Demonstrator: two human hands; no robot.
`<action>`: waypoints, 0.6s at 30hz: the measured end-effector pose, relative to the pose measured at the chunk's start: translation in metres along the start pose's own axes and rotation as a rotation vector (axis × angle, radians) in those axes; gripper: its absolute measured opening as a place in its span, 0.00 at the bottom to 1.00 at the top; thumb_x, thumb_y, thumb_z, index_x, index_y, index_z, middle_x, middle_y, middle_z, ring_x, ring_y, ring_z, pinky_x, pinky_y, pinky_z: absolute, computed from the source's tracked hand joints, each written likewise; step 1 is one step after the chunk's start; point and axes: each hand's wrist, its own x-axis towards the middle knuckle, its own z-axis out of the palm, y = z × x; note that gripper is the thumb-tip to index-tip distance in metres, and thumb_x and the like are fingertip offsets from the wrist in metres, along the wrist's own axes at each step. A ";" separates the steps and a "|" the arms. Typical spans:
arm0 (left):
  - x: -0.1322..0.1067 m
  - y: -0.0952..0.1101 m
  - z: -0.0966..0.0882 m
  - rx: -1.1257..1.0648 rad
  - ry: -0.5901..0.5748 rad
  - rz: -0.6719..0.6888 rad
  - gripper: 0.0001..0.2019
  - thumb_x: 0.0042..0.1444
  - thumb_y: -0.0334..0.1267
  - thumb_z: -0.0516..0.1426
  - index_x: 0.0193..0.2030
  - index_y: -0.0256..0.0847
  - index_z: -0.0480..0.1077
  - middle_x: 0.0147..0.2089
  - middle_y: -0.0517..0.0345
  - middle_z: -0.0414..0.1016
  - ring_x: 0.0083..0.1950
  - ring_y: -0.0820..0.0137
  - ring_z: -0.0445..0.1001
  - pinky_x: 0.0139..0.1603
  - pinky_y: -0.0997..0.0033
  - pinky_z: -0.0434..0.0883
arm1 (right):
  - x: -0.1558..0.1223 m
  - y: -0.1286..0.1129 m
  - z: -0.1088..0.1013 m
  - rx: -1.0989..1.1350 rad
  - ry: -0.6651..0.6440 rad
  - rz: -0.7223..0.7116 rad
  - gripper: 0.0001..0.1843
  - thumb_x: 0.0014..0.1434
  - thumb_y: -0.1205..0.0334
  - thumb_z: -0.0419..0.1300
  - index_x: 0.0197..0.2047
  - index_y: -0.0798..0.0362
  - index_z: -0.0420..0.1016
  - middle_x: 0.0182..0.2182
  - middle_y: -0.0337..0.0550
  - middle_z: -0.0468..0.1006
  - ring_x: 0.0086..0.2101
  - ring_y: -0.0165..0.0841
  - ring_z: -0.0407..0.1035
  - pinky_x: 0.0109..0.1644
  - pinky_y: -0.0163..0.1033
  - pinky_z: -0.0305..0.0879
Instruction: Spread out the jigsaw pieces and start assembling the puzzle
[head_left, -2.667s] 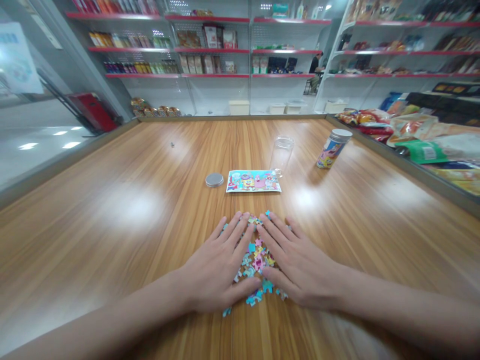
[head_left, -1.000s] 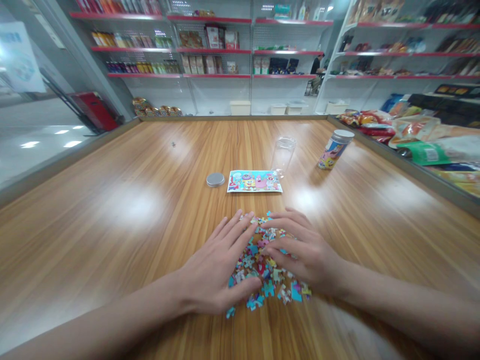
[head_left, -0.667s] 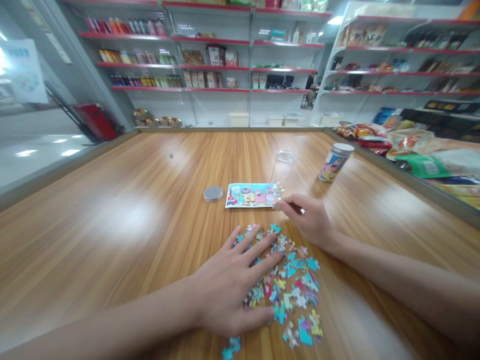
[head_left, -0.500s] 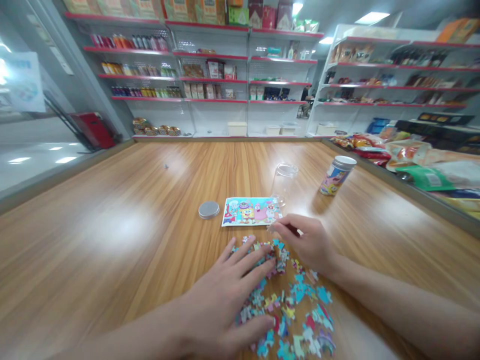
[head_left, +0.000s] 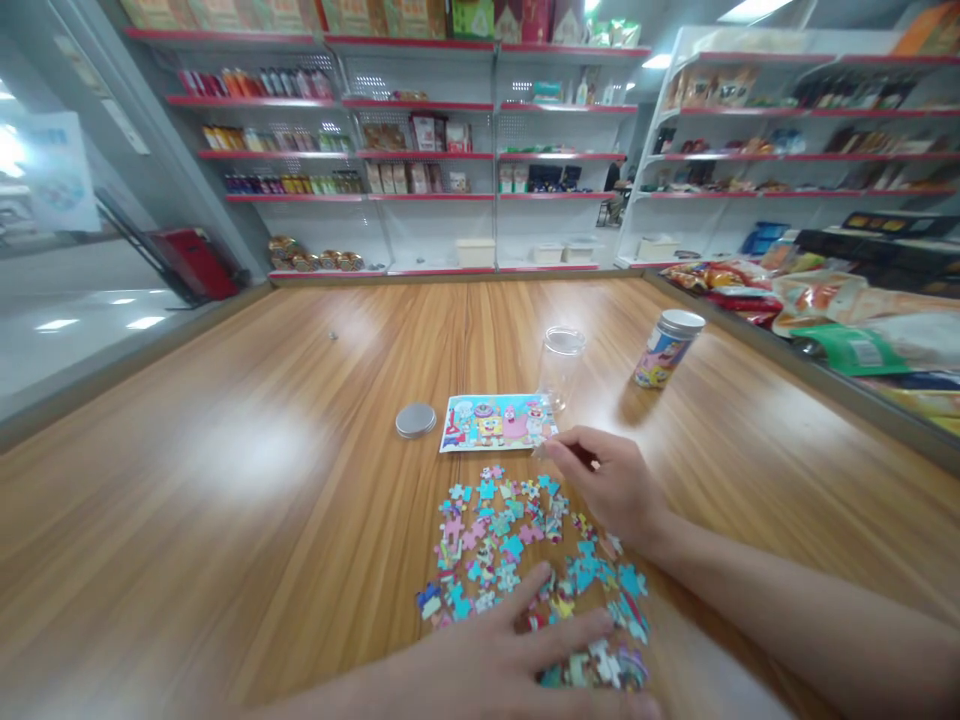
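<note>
Hands on scattered colourful jigsaw pieces [head_left: 510, 540]
Flat left hand [head_left: 517, 660], grip open and empty; right hand [head_left: 611, 490], grip pinched shut, contents unclear. Sweeping could knock pieces off the wooden table [head_left: 262, 450].

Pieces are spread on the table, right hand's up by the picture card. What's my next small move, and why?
Probably sweep the left hand sideways to thin the near clump. It lies flat on pieces that overlap at the near edge, while those farther up lie singly. The right hand is pinched shut by the card, so it looks busy.
</note>
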 end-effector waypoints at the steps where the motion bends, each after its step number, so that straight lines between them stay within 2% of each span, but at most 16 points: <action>1: 0.002 -0.001 -0.007 0.016 -0.031 -0.021 0.26 0.73 0.42 0.39 0.75 0.62 0.41 0.74 0.77 0.52 0.78 0.71 0.44 0.79 0.49 0.49 | 0.001 0.001 0.001 0.016 0.002 0.024 0.12 0.66 0.60 0.60 0.35 0.55 0.81 0.25 0.38 0.79 0.25 0.27 0.69 0.30 0.32 0.64; 2: 0.001 -0.003 -0.014 0.030 -0.036 -0.007 0.25 0.73 0.45 0.41 0.74 0.63 0.44 0.75 0.78 0.48 0.79 0.67 0.42 0.79 0.45 0.46 | 0.001 0.002 0.002 0.030 0.002 0.040 0.12 0.66 0.59 0.60 0.35 0.55 0.81 0.26 0.38 0.79 0.25 0.27 0.70 0.30 0.32 0.65; 3: 0.000 -0.005 -0.020 0.043 -0.033 -0.025 0.26 0.72 0.47 0.44 0.75 0.60 0.44 0.76 0.74 0.45 0.79 0.62 0.41 0.78 0.42 0.46 | 0.002 0.003 0.003 0.037 -0.002 0.049 0.12 0.66 0.59 0.60 0.35 0.55 0.81 0.26 0.38 0.80 0.26 0.27 0.71 0.31 0.32 0.65; 6: -0.009 -0.013 -0.029 0.075 0.074 -0.067 0.31 0.68 0.52 0.50 0.75 0.53 0.48 0.76 0.63 0.50 0.78 0.52 0.44 0.75 0.36 0.50 | 0.002 0.000 0.002 -0.001 0.008 0.014 0.12 0.66 0.60 0.60 0.35 0.55 0.81 0.27 0.39 0.79 0.26 0.28 0.70 0.31 0.33 0.65; 8: -0.014 -0.018 -0.030 0.115 0.113 -0.061 0.30 0.68 0.52 0.50 0.74 0.51 0.51 0.75 0.60 0.54 0.78 0.51 0.44 0.75 0.37 0.50 | 0.001 -0.006 -0.002 -0.056 0.045 -0.117 0.10 0.66 0.62 0.60 0.34 0.55 0.79 0.25 0.38 0.77 0.24 0.27 0.68 0.29 0.33 0.63; 10: -0.018 -0.022 -0.030 0.154 0.139 -0.042 0.27 0.68 0.50 0.51 0.72 0.47 0.58 0.74 0.57 0.57 0.78 0.51 0.45 0.75 0.40 0.51 | -0.004 -0.017 -0.007 -0.095 0.072 -0.348 0.06 0.64 0.67 0.61 0.34 0.55 0.77 0.23 0.37 0.74 0.23 0.26 0.65 0.27 0.33 0.60; 11: -0.020 -0.024 -0.029 0.163 0.173 -0.036 0.25 0.67 0.46 0.51 0.69 0.45 0.62 0.73 0.56 0.59 0.77 0.52 0.48 0.75 0.42 0.53 | -0.008 -0.023 -0.009 -0.096 0.046 -0.485 0.05 0.63 0.69 0.61 0.33 0.54 0.76 0.23 0.36 0.73 0.24 0.26 0.65 0.27 0.33 0.60; 12: -0.022 -0.027 -0.029 0.160 0.230 -0.034 0.22 0.66 0.42 0.52 0.65 0.43 0.66 0.70 0.54 0.64 0.75 0.53 0.54 0.74 0.44 0.56 | -0.013 -0.030 -0.011 -0.090 0.023 -0.621 0.05 0.62 0.70 0.61 0.34 0.54 0.75 0.23 0.36 0.73 0.23 0.26 0.64 0.27 0.33 0.59; 13: -0.024 -0.030 -0.028 0.145 0.318 -0.047 0.19 0.65 0.37 0.52 0.61 0.41 0.69 0.66 0.51 0.69 0.71 0.55 0.61 0.71 0.46 0.61 | -0.019 -0.038 -0.011 -0.105 -0.077 -0.735 0.05 0.63 0.69 0.60 0.33 0.53 0.74 0.22 0.35 0.72 0.22 0.26 0.63 0.26 0.35 0.59; 15: -0.027 -0.038 -0.026 0.091 0.563 -0.069 0.15 0.61 0.29 0.52 0.52 0.39 0.73 0.53 0.49 0.79 0.56 0.59 0.74 0.61 0.51 0.70 | -0.033 -0.051 -0.009 -0.085 -0.252 -0.970 0.10 0.62 0.66 0.60 0.28 0.53 0.72 0.18 0.32 0.66 0.19 0.26 0.57 0.22 0.37 0.52; 17: -0.030 -0.047 -0.023 0.054 0.795 -0.121 0.11 0.60 0.26 0.52 0.45 0.38 0.74 0.43 0.50 0.80 0.45 0.63 0.76 0.51 0.55 0.73 | -0.047 -0.060 -0.004 -0.083 -0.405 -0.993 0.16 0.63 0.67 0.59 0.23 0.53 0.68 0.16 0.32 0.62 0.18 0.26 0.53 0.20 0.38 0.48; 18: -0.030 -0.050 -0.021 0.039 0.850 -0.168 0.11 0.61 0.26 0.52 0.43 0.38 0.74 0.41 0.51 0.80 0.43 0.65 0.75 0.49 0.56 0.72 | -0.052 -0.063 -0.001 -0.102 -0.502 -0.972 0.19 0.64 0.66 0.57 0.21 0.52 0.66 0.16 0.33 0.62 0.18 0.26 0.53 0.20 0.38 0.48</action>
